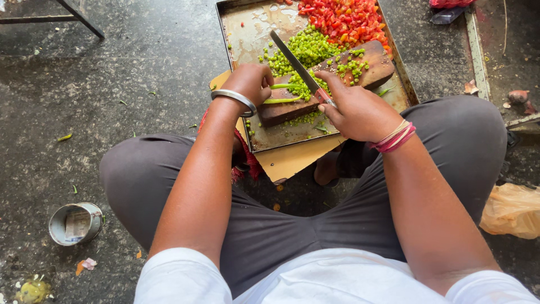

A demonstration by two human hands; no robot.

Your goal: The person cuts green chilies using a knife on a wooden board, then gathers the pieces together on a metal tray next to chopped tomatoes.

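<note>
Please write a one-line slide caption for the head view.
Right hand slices green chillies with a knife on a wooden board; left hand steadies them.

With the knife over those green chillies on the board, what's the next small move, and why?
Probably bring the knife down through the green chillies just beside the left hand pinning them. The blade, held by the right hand, sits angled above the uncut lengths on the wooden board, and a chopped green pile already lies beyond.

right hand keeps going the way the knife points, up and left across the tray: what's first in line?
Likely the pile of chopped green chilies on the tray; the right hand holds the knife angled over it. Depth unclear.
</note>
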